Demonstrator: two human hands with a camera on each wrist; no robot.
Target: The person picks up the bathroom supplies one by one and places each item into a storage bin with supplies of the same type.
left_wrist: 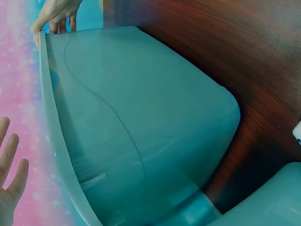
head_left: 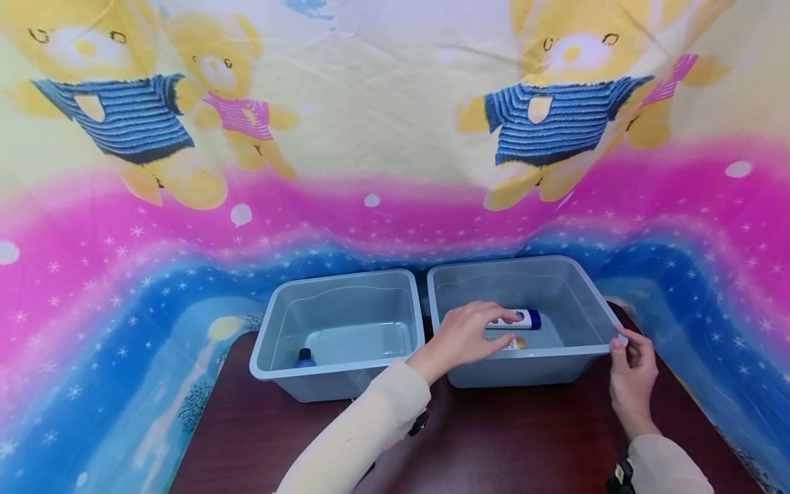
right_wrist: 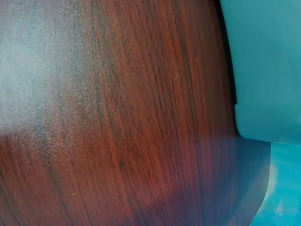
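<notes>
My left hand (head_left: pixel 472 333) reaches over the front rim of the right grey bin (head_left: pixel 518 370), fingers extended and holding nothing. Just beyond its fingertips, a white tube with a dark blue cap (head_left: pixel 533 319) lies in that bin. A smaller item with a gold-coloured end (head_left: pixel 520 342) sits nearer the front wall, partly hidden by the hand and rim. At the bin's front right corner, my right hand (head_left: pixel 634 370) grips the rim between thumb and fingers. The left wrist view shows the left hand (left_wrist: pixel 11 183) with spread fingers beside the bin wall (left_wrist: pixel 117 94), and the right hand (left_wrist: pixel 59 16) on the far rim.
A second grey bin (head_left: pixel 336 377) stands close on the left, with a blue bottle with a black cap (head_left: pixel 305 357) inside. Both bins rest on a dark wood table (head_left: pixel 506 439). A cloth printed with bears (head_left: pixel 382 123) hangs behind and around it.
</notes>
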